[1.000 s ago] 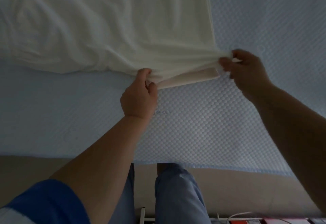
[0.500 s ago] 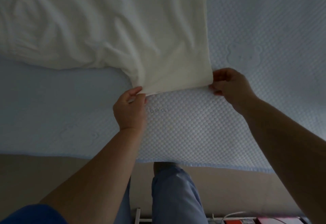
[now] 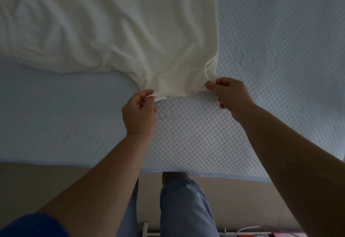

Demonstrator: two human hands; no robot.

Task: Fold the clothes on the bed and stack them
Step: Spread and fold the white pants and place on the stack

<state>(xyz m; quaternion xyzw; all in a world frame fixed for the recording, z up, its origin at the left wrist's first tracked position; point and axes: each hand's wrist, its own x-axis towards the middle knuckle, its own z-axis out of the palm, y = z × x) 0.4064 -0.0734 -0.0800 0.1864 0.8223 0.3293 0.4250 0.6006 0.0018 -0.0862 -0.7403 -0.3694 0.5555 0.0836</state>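
One cream garment (image 3: 115,31) on bed (image 3: 280,31), spread toward far-left, unfolded. Left hand (image 3: 139,113) and right hand (image 3: 230,92) each pinch its near hem. No stack visible; folding barely begun.

The only readable text is the faint grey word "bear" (image 3: 169,116), in small lowercase letters on the quilted pale blue mattress cover (image 3: 196,139) of the bed, just right of the left hand (image 3: 139,113); its first letter lies partly behind that hand. A bear-face outline (image 3: 258,60) is embossed in the same cover further right, and a fainter one (image 3: 83,140) shows at the left, neither carrying legible letters.
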